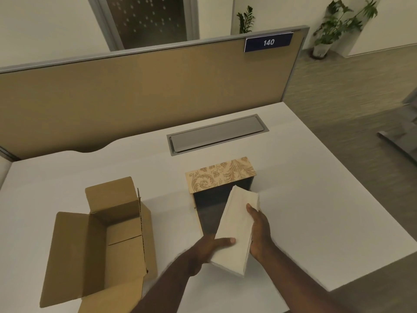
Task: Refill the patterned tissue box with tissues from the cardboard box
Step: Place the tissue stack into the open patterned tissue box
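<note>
Both hands are gripping the tissue stack w/ its far end tilting into the patterned tissue box, prob. to slide it in. Left hand is supporting the near end, thumb on top; right hand is clamping the right edge to keep sheets together. Cardboard box, flaps open, is sitting near-left on the desk, looking empty.

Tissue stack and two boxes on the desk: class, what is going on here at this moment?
A person holds a white tissue stack in both hands, the left hand at its near end and the right hand along its side. Its far end tilts toward the dark open side of the patterned tissue box, but it is not yet inside. The cardboard box lies open to the left on the white desk and looks empty.
</note>
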`<state>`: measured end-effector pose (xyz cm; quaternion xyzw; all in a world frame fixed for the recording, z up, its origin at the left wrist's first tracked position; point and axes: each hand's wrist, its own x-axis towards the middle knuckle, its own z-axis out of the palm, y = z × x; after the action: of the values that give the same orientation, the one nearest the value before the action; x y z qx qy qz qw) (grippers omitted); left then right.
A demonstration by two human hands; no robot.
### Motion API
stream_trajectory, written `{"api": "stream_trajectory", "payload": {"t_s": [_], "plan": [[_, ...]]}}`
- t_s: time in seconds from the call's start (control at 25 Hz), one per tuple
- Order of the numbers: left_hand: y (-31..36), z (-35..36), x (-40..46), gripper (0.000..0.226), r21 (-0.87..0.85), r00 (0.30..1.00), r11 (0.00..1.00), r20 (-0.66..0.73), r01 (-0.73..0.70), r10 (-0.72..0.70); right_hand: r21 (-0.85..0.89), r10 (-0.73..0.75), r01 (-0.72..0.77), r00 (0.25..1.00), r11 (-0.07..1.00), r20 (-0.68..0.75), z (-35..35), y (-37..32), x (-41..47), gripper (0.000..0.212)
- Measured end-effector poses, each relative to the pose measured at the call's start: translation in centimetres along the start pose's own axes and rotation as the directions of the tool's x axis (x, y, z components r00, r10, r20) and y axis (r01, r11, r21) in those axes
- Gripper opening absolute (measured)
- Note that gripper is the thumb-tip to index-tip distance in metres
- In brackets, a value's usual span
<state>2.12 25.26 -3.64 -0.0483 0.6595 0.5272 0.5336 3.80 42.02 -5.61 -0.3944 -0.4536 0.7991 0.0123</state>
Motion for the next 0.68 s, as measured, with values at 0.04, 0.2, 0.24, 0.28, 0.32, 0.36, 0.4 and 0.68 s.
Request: {"api": "stream_trajectory", "payload": {"t_s": [0.04, 0.2, 0.24, 0.28, 0.32, 0.36, 0.4, 0.68], "plan": [[-0.3, -0.2, 0.0, 0.07, -0.001, 1.0, 1.0, 0.006, 0.021, -0.021, -0.006, 0.011, -0.011, 1.0, 1.0, 0.003, -0.4, 0.2, 0.4, 0.058], [-1.4, -1.5, 0.4, 0.063, -0.118, 0.995, 0.992, -0.077, 0.053, -0.062, 0.075, 0.038, -0.044, 0.996, 0.996, 0.08, -1.4, 0.3, 1.3, 0.055], [-1.6, -1.8, 0.5, 0.064, -0.166, 0.993, 0.986, -0.103, 0.032, -0.049, 0.094, 0.045, -0.053, 0.996, 0.994, 0.08, -1.6, 0.3, 1.5, 0.052], [-1.8, -2.1, 0.7, 0.063, -0.218, 0.991, 0.976, -0.132, 0.004, -0.033, 0.116, 0.057, -0.066, 0.995, 0.991, 0.078, -1.8, 0.3, 1.7, 0.052], [-1.9, -2.4, 0.8, 0.059, -0.273, 0.987, 0.961, -0.159, -0.032, -0.012, 0.143, 0.069, -0.079, 0.995, 0.987, 0.077, -2.0, 0.2, 1.9, 0.058], [-1.9, -2.7, 1.0, 0.053, -0.323, 0.982, 0.944, -0.186, -0.068, 0.007, 0.17, 0.08, -0.093, 0.994, 0.981, 0.08, -2.3, 0.1, 2.1, 0.064], [-2.0, -2.9, 1.2, 0.048, -0.363, 0.977, 0.926, -0.214, -0.101, 0.023, 0.187, 0.09, -0.106, 0.992, 0.977, 0.093, -2.5, 0.0, 2.3, 0.067], [-1.6, -4.1, 3.1, 0.073, -0.558, 0.909, 0.794, -0.417, -0.241, -0.018, 0.168, 0.177, -0.21, 0.966, 0.963, 0.189, -3.6, -1.1, 3.4, 0.076]]}}
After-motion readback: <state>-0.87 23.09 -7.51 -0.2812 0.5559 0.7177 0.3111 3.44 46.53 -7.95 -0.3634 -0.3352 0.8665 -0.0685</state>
